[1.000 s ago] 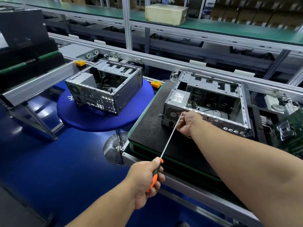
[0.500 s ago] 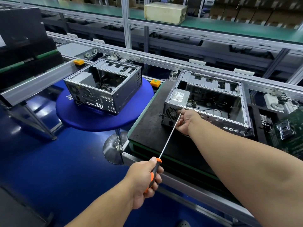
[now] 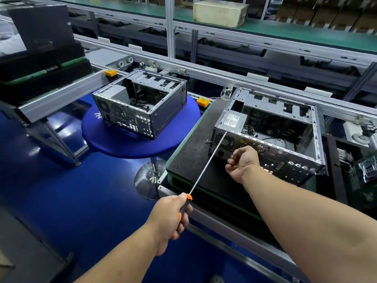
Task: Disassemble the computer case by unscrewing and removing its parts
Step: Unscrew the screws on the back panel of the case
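Note:
An open metal computer case (image 3: 289, 160) lies on a black mat (image 3: 193, 152), rear panel toward me, with a grey power supply (image 3: 232, 119) in its near left corner. My left hand (image 3: 171, 219) grips the orange-and-black handle of a long screwdriver (image 3: 206, 164). Its thin shaft slants up and right, and the tip sits at the upper left of the rear panel by the fan grille. My right hand (image 3: 242, 162) hovers in front of the rear panel, right of the shaft and apart from it. Its fingers are curled, with nothing visible in them.
A second open case (image 3: 142, 107) stands on a round blue table (image 3: 132, 146) to the left. A circuit board (image 3: 367, 168) and loose parts lie at the right edge. Conveyor rails (image 3: 224, 76) run behind, with a cardboard box (image 3: 220, 13) on a green shelf.
My right hand has let go of the shaft near the tip and dropped down and to the right. My left hand keeps its grip on the handle, and the tip stays at the panel.

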Demonstrator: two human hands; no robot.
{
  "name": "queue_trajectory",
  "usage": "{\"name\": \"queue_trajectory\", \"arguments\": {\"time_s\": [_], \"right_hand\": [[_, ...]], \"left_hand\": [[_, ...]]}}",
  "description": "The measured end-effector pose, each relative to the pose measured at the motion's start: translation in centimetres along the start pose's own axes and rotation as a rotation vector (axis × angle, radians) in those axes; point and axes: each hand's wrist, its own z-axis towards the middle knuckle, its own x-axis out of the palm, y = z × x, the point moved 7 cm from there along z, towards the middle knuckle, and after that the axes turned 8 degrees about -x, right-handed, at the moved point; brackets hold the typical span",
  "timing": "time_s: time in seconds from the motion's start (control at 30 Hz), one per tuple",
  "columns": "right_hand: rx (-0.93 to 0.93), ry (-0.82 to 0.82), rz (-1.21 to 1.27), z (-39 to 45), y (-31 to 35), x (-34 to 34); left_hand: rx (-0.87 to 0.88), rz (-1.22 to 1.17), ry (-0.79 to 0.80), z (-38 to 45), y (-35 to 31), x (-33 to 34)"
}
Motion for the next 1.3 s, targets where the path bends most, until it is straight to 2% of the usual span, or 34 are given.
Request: {"name": "queue_trajectory", "arguments": {"time_s": [0.07, 0.17, 0.27, 0.47, 0.63, 0.73, 0.87, 1.03, 1.3], "right_hand": [[0.01, 0.116, 0.092, -0.4, -0.2, 0.7], [0.048, 0.193, 0.185, 0.0, -0.1, 1.7], [0.143, 0.19, 0.202, 0.7, -0.7, 2.2], [0.276, 0.177, 0.042, 2.0, -3.3, 2.1], [0.324, 0.23, 0.11, 2.8, -4.9, 2.7], [0.355, 0.25, -0.021, 3.5, -5.7, 2.7], [0.333, 0.353, -0.278, 4.3, -6.5, 2.9], [0.313, 0.413, -0.293, 5.2, -7.3, 3.1], [0.287, 0.405, -0.346, 6.3, -7.4, 2.8]], "left_hand": [[0.03, -0.019, -0.008, 0.2, -0.3, 0.3], [0.076, -0.062, -0.013, 0.5, -1.2, 1.1], [0.122, -0.078, -0.031, 1.0, -2.0, 1.6], [0.137, -0.056, -0.144, 1.7, -0.9, 0.8], [0.094, -0.032, -0.244, 2.2, 0.7, -0.1], [0.086, 0.013, -0.293, 2.3, 1.5, -0.6], [0.095, 0.076, -0.339, 2.4, 3.0, -0.6], [0.094, 0.206, -0.383, 3.0, 4.6, -0.2], [0.049, 0.228, -0.441, 4.0, 4.7, -0.9]]}}
